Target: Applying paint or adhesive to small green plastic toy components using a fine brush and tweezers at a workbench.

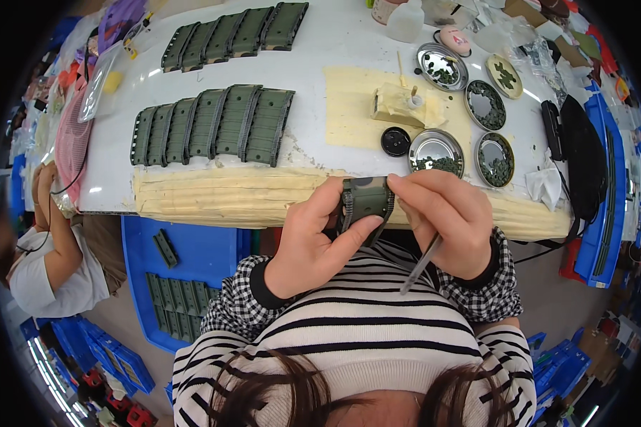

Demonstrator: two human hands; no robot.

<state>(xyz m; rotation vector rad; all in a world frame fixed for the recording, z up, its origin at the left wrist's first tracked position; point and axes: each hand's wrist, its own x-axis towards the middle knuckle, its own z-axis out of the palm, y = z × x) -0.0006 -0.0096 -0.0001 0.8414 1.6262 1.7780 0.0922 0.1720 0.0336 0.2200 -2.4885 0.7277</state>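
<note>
At the table's front edge, my left hand (305, 238) grips a dark green, camouflage-patterned plastic part (367, 203) with ribbed side edges. Its thumb lies across the part's near face. My right hand (445, 217) is closed around a thin grey metallic tool (420, 265), whose lower end points down toward my striped top. The tip of its index finger and thumb meet at the part's upper right corner. Whether a small piece is pinched there I cannot make out. Just beyond the right hand stands a round metal dish (436, 146) of small dark green pieces.
Two rows of green ribbed parts (214, 124) lie at the back left. More dishes (486, 104) of small pieces, a tape-wrapped block (406, 105) and a black lid (395, 141) are on the right. A blue crate (185, 249) holds more parts below left. Another person (64, 263) sits at left.
</note>
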